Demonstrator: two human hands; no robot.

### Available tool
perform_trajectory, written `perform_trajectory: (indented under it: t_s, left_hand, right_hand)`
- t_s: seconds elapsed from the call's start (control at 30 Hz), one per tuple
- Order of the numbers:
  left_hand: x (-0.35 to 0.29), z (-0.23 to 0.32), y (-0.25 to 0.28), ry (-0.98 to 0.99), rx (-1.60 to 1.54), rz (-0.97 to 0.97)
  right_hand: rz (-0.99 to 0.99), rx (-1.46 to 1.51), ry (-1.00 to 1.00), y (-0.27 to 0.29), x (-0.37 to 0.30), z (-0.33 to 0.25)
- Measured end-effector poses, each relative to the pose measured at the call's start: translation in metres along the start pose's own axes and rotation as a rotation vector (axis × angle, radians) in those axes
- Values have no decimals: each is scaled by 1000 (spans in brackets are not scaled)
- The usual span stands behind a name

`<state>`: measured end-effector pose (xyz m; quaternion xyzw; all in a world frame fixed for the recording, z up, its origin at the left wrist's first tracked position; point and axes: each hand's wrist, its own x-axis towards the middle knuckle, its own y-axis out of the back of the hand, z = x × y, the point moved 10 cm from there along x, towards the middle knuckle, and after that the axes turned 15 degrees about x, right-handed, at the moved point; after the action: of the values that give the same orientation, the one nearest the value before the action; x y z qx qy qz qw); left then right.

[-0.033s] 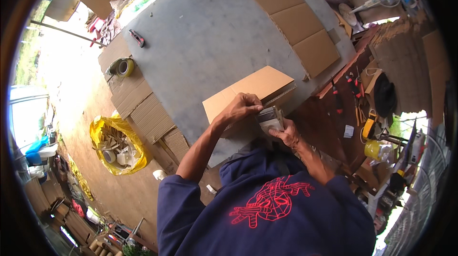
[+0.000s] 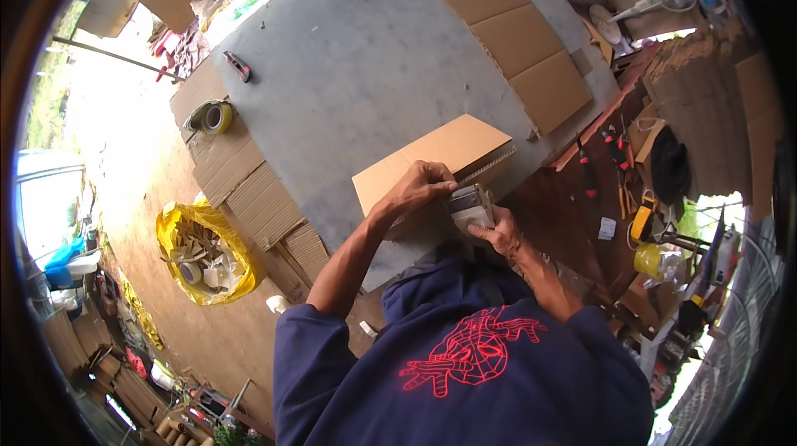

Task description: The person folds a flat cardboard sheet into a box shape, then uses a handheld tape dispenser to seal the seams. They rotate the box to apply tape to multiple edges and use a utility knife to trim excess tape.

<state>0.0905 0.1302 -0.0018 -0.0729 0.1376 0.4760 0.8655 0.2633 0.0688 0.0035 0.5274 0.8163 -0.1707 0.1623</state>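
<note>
- Our right hand (image 2: 498, 234) is wrapped around a silvery tape dispenser (image 2: 470, 207), just in front of our chest.
- At ten o'clock of it, our left hand (image 2: 427, 184) has thumb and fingers drawn together near its edge; we cannot tell whether they pinch anything.
- At eleven o'clock from our grip, folded cardboard (image 2: 436, 147) lies on the grey table (image 2: 357, 72), partly behind our left hand.
- At one o'clock we have a flat, creased cardboard sheet (image 2: 519, 39).
- Farther off, at ten o'clock, sit a tape roll (image 2: 217, 119) and a cutter (image 2: 238, 66).
</note>
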Motion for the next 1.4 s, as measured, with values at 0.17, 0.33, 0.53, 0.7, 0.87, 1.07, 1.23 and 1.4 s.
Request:
perform_trajectory:
  t_s: [0.17,0.33,0.53,0.7,0.87,1.07,1.23,1.4]
  left_hand:
    - [0,14,16,222,87,174]
    - [8,0,28,132,70,307]
    - [12,-23,44,216,-65,412]
    - [12,-35,65,305,-45,495]
    - [12,-31,72,256,-49,589]
    - [12,-34,72,244,352,694]
    - [14,-16,56,124,662,615]
    - [5,-19,72,198,794,707]
  right_hand:
    - [27,-29,-61,1,5,-12]
    - [66,-18,-103,-6,13,-38]
    - [84,191,-377,-14,12,-28]
    - [86,219,-452,-17,9,-20]
    - [81,251,-489,-19,12,-22]
    - [155,324,-532,-22,8,-17]
    - [174,308,-563,-21,4,-13]
    - [178,279,-577,-19,1,-12]
